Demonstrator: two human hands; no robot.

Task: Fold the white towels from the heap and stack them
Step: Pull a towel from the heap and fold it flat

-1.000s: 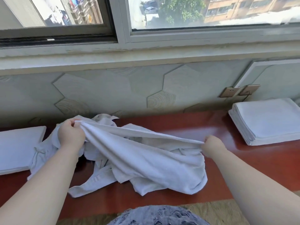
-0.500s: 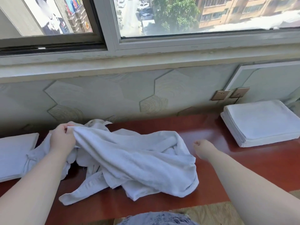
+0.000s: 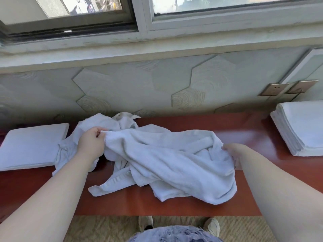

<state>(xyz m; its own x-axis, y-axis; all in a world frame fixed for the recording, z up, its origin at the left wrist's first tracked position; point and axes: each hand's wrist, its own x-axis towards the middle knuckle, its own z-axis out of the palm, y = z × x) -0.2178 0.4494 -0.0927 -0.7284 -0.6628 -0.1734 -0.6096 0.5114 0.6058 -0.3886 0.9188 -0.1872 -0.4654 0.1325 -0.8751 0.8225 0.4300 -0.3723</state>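
White terry towel lies spread loosely over the heap of crumpled white towels, which sits on the glossy red-brown wooden table and serves as my reference point below.

1. Left hand: positioned at the left end of the heap. Its fingers are curled and pinch one corner of the white terry towel, raising that corner slightly above the heap.
2. Right hand: positioned at the right end of the heap, touching the towel's right edge. The cloth covers its fingertips, so I cannot tell whether it grips or only rests there.
3. Tall stack of folded white towels: well to the right of the heap, apart from it, edges squared.
4. Flat folded white cloth: just left of the heap, with the heap's loose fabric touching its near corner.
5. Two brass-coloured wall sockets: on the hexagon-patterned wall behind the heap, towards the right.
6. Pair of light shoes: on the woven floor mat, nearer to me than the heap.
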